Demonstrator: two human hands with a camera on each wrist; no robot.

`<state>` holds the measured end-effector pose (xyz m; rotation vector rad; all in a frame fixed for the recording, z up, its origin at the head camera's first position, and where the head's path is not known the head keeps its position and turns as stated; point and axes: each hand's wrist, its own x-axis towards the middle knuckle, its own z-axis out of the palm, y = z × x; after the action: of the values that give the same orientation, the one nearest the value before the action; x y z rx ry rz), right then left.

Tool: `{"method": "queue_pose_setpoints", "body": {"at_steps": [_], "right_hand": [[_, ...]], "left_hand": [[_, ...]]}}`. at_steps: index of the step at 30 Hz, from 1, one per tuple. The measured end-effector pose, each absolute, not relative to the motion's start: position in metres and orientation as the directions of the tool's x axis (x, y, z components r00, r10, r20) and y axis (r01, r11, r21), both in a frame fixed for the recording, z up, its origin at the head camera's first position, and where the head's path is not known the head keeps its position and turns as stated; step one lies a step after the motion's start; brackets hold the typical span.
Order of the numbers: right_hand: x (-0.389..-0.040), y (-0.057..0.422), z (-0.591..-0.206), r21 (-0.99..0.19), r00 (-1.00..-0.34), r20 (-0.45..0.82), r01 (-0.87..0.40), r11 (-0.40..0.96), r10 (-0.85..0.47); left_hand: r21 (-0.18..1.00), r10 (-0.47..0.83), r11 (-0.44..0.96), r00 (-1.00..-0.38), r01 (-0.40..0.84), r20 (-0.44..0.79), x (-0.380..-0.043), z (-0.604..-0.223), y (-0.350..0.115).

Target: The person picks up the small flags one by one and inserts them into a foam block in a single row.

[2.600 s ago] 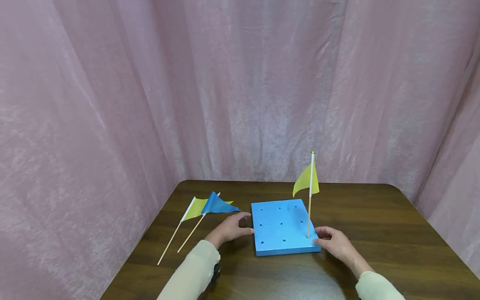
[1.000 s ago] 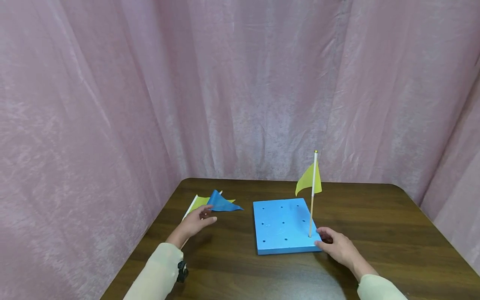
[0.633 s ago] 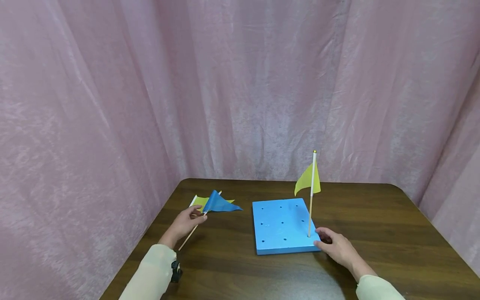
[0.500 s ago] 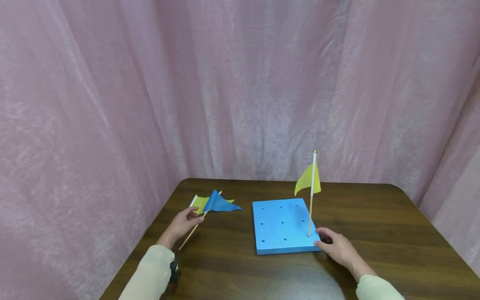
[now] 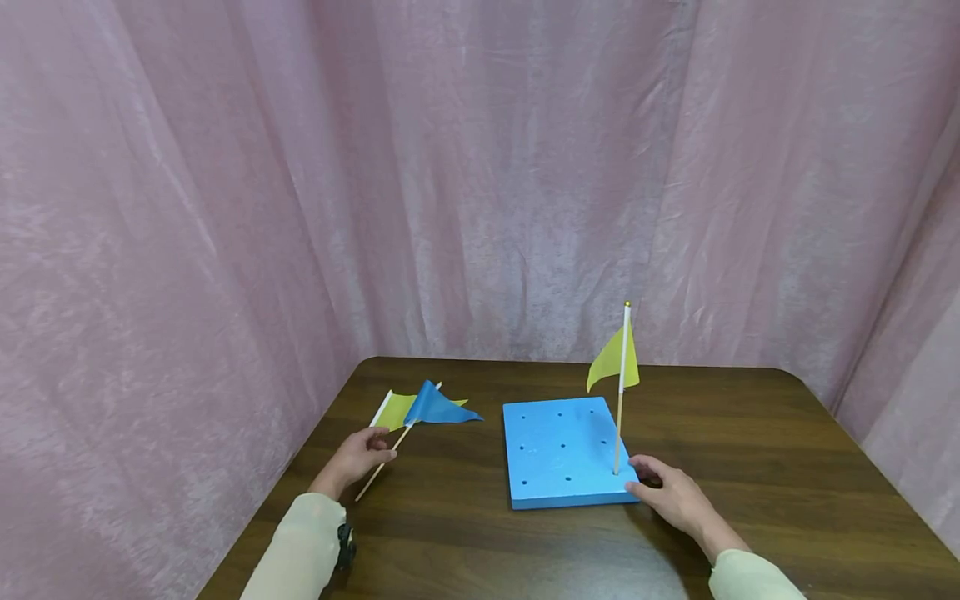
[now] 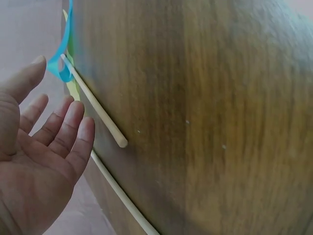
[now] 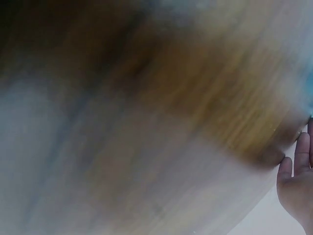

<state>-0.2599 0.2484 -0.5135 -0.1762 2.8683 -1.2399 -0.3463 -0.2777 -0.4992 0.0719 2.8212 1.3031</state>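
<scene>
My left hand (image 5: 352, 458) hovers over the sticks of two pennant flags lying at the left, its fingers loosely bent and nothing in its grasp. A blue flag (image 5: 435, 407) overlaps a yellow flag (image 5: 397, 407); the hand hides much of the yellow one's stick. In the left wrist view the palm (image 6: 36, 181) faces up beside the blue flag's wooden stick (image 6: 100, 110). A light-blue board (image 5: 547, 462) with rows of holes lies mid-table. Another yellow flag (image 5: 615, 362) stands upright in its near right hole. At that corner, my right hand (image 5: 678, 500) touches the board's edge with relaxed fingers.
The brown wooden table (image 5: 712, 433) has rounded far corners. Pink curtains (image 5: 480, 167) hang behind it and along both sides. A dark band (image 5: 346, 546) sits at the left sleeve's cuff.
My left hand has left the board's left side, moved left to the lying flags, then drawn back slightly along the sticks. The right hand has stayed at the board's corner.
</scene>
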Motion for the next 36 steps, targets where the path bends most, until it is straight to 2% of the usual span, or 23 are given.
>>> {"method": "queue_pose_setpoints", "body": {"at_steps": [8,18,36], "right_hand": [[-0.2604,0.2476,-0.5145,-0.731,-0.994,0.024,-0.088,0.677,-0.103],[-0.2606,0.248,-0.5161,-0.726,-0.995,0.025,-0.082,0.683,-0.093],[-0.2607,0.2478,-0.5164,-0.729,-0.997,0.012,-0.057,0.682,-0.071]], "left_hand": [[0.771,0.042,0.637,-0.998,-0.008,-0.046,-0.345,-0.5049,-0.2822],[0.831,0.106,0.557,-0.991,-0.012,-0.086,-0.3435,-0.5071,-0.279],[0.793,0.078,0.604,-0.983,-0.085,-0.164,-0.3443,-0.5088,-0.2751]]}}
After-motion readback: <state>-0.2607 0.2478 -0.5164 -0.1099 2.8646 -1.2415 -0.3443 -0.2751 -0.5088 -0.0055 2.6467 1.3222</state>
